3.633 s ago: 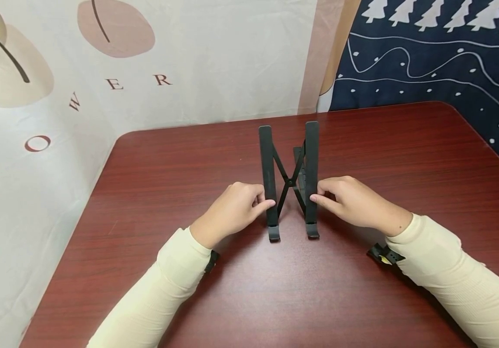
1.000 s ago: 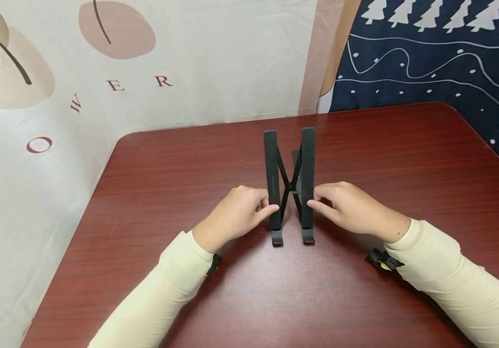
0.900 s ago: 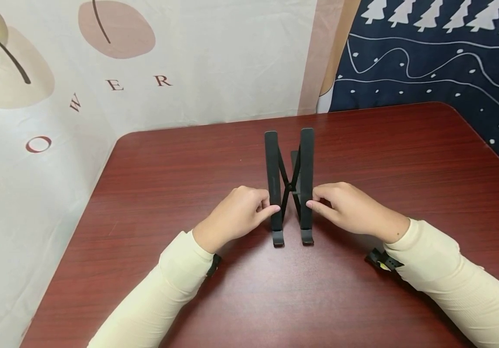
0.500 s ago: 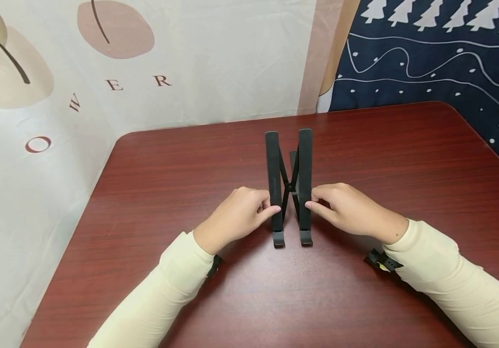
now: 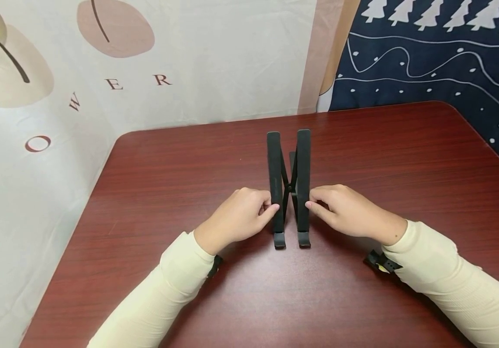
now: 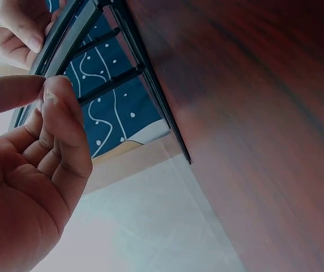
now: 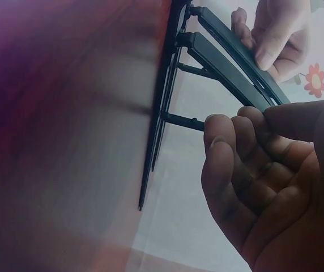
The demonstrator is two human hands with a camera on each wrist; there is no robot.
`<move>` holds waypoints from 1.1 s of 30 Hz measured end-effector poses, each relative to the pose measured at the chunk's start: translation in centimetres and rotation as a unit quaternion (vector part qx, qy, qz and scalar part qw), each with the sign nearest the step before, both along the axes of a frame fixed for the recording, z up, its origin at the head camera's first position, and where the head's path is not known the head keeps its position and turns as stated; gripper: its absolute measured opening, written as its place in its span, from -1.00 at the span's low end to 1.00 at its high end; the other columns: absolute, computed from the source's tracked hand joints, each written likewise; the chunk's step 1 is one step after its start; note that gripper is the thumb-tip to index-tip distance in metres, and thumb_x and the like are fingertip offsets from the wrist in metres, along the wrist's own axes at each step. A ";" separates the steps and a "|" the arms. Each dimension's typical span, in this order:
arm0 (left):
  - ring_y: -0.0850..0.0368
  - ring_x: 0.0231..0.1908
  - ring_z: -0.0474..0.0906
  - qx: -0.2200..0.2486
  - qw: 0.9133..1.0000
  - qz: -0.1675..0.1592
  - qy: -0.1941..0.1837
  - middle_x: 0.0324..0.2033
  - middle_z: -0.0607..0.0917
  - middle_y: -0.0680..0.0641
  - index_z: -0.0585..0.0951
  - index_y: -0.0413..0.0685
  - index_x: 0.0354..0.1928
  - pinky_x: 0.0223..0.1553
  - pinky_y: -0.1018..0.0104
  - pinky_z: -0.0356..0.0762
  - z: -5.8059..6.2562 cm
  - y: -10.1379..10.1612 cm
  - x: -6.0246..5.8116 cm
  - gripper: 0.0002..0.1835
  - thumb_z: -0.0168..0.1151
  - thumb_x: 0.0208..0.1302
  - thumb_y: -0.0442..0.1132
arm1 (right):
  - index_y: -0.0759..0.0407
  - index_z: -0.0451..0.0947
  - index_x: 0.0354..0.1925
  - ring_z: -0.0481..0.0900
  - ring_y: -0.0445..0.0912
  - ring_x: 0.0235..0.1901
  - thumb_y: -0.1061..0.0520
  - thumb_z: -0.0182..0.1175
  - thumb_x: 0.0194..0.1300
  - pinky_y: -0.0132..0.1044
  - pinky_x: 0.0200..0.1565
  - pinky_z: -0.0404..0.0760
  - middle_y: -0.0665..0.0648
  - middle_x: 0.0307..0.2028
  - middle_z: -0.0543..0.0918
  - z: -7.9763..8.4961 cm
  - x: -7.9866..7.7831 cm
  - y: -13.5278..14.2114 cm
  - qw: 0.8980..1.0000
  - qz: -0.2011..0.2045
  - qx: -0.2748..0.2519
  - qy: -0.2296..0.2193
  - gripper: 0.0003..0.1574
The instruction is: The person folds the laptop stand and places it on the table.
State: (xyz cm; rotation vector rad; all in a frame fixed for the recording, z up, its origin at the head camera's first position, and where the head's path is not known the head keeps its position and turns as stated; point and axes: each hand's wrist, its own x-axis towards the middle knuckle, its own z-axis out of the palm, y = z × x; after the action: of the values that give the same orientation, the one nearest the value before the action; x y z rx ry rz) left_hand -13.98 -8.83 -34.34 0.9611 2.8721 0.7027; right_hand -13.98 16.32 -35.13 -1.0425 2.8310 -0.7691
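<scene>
A black folding laptop stand [image 5: 303, 169] stands on the table in the head view, its two long arms side by side and joined by crossed bars at a centre pivot. My left hand [image 5: 242, 212] pinches the left arm low down, thumb on its front face and fingers behind the outer edge. On the other side my right hand [image 5: 347, 208] pinches the right arm the same way. Both wrist views show the sloping arms and the base rails [image 7: 150, 153] along the tabletop, with struts between them. Small lips bend up at the arms' near ends.
The reddish-brown wooden table [image 5: 179, 164] spreads around the stand. Behind it hang a pale printed cloth [image 5: 232, 58] and a navy cloth [image 5: 427, 63] with white trees. A black strap [image 5: 381, 261] sits under the right sleeve.
Both hands have moved inward, and the stand's two arms have come closer together, narrowing the crossed bars. The stand has also shifted slightly toward the near side. Both grips stay the same.
</scene>
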 end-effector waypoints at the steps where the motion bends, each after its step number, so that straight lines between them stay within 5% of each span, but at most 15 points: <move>1: 0.31 -0.68 0.26 -0.001 1.000 0.000 -0.001 -0.73 0.37 0.15 0.44 0.05 -0.60 -0.55 0.45 0.24 0.0 0.0 0.0 -0.65 0.23 0.39 -0.17 | -0.02 0.35 -0.55 0.21 -0.27 -0.58 0.14 0.14 0.46 -0.38 -0.43 0.32 -0.10 -0.62 0.25 0.0 0.0 0.0 1.000 0.002 -0.001 0.002 -0.60; 33: 0.30 -0.64 0.24 -0.013 1.000 -0.015 0.011 -0.71 0.33 0.16 0.43 0.05 -0.58 -0.54 0.46 0.22 0.0 0.4 0.5 -0.64 0.25 0.40 -0.17 | 0.05 0.48 -0.48 0.33 -0.31 -0.59 0.13 0.17 0.46 -0.40 -0.45 0.42 -0.13 -0.61 0.37 0.0 0.5 -0.4 0.999 0.012 -0.021 -0.024 -0.69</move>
State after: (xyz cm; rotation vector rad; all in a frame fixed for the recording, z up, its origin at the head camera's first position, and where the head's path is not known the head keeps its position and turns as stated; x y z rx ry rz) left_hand -13.52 -8.45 -34.32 1.0130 2.8724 0.6547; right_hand -13.51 15.89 -35.13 -1.0475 2.7685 -0.8431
